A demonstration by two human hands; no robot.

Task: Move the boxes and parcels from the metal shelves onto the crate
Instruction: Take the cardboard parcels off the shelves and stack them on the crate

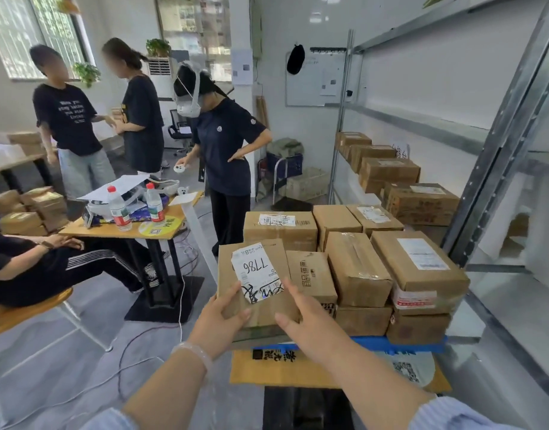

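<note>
A labelled box (257,280) is held at the near-left edge of the stack on the blue crate (400,342), left hand (223,318) gripping its corner, right hand (301,318) closed on its near edge; it is best lowered flat, flush beside its neighbours

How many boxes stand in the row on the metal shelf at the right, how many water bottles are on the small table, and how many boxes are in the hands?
Shelf boxes: 4
Bottles: 2
Held box, in both hands: 1
Total: 7
</note>
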